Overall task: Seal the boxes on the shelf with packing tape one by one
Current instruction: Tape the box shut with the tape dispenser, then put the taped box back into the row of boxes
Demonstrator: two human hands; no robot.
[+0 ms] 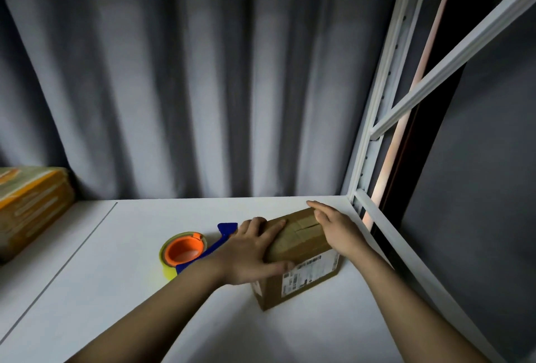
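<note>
Nearest the camera, 2 bare forearms reach in over the white shelf (121, 290). Between them stands a small cardboard box (301, 249), shipping labels on its near face, sitting toward the right side of the board and close to the shelf's right rail.

The left hand (252, 249) lies over the box's left top edge, fingers fairly straight across the top and thumb laid along the near corner: it presses and steadies, not a closed clasp. The right hand (333, 226) rests against the far right top corner, fingers extended and relaxed, touching the cardboard without curling round it. Neither hand holds anything else.

The top flaps already carry strips of tape, yet a dark slit shows along the centre seam, so I judge the seal incomplete or split. If pressure eases, the flaps could spring and the seam gape wider.

Just left of the box, partly behind the left wrist, lies the tape dispenser (191, 249), with blue handle, orange core and yellowish roll. Both hands are on the box, so fetching it means freeing 1 hand; the light box may then skid toward the rail, or the wrist may knock the dispenser.

Further back at far left sits a stack of taped parcels (32, 206), and behind everything hangs a grey curtain (188, 72).
</note>
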